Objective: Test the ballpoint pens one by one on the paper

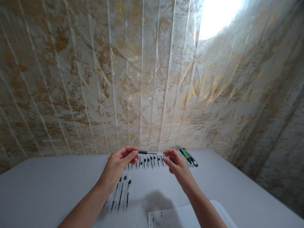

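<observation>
Between my two hands a pen [152, 153] with a clear barrel and a dark grip section is held level above the table. My left hand [122, 160] pinches its dark end between thumb and fingers. At the other end, my right hand [174, 161] closes on the pen's dark tip or cap, too small to make out. Behind and below the hands lies a row of pen refills [151, 162] with black ends, in clear sleeves. Nearer my left forearm, several more refills [121, 193] with black ends lie side by side.
Several pens [187, 157], some dark and one with a green label, lie at the back right. A white sheet or tray [190, 215] with a printed label [156, 218] is at the front. A gold-patterned curtain [133, 79] hangs behind the white table [59, 183].
</observation>
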`<action>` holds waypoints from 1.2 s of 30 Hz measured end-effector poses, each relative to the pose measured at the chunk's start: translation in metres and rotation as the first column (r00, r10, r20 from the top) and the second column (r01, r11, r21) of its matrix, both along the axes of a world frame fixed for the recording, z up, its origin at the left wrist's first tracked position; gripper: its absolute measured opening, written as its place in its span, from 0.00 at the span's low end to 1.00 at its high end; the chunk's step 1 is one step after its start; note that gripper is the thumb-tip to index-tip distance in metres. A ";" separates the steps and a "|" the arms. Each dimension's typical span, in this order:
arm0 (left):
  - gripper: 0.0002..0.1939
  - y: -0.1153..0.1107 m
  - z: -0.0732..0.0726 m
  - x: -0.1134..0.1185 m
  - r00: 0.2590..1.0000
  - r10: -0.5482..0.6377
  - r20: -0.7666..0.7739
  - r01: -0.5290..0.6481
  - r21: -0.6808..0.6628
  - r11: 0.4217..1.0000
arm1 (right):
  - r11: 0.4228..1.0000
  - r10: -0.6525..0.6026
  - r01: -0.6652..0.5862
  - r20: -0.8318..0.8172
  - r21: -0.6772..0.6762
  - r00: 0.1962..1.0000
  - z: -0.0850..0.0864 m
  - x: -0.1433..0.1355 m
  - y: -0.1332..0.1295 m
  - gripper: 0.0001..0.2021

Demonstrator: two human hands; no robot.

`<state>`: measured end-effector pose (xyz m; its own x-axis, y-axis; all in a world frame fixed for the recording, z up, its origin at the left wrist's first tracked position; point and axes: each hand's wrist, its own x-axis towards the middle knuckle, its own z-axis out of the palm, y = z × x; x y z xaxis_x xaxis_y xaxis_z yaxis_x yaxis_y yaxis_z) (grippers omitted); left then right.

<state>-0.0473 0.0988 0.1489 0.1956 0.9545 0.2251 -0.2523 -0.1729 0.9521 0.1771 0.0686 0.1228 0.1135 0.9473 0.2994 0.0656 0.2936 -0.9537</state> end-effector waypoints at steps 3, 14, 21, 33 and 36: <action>0.13 0.000 0.001 0.002 1.000 0.000 0.006 0.000 0.000 1.000 | 0.999 -0.042 0.042 0.040 0.000 0.998 0.000 -0.001 0.000 0.18; 0.12 -0.003 -0.005 0.005 1.000 -0.014 0.027 0.014 -0.012 1.000 | 1.000 0.014 -0.013 0.038 -0.029 0.999 0.003 -0.002 -0.002 0.19; 0.13 -0.004 -0.005 0.008 1.000 -0.017 0.016 0.017 -0.022 1.000 | 0.996 0.016 -0.013 0.024 -0.092 1.000 0.006 -0.001 -0.004 0.22; 0.16 -0.008 -0.005 0.012 1.000 0.008 0.015 -0.008 -0.042 0.999 | 0.997 0.009 -0.006 0.044 -0.071 0.999 0.006 0.001 -0.003 0.20; 0.15 -0.007 -0.007 0.012 1.000 0.004 0.021 -0.003 -0.040 0.999 | 0.999 -0.023 0.026 0.094 -0.032 0.995 0.006 0.004 -0.003 0.16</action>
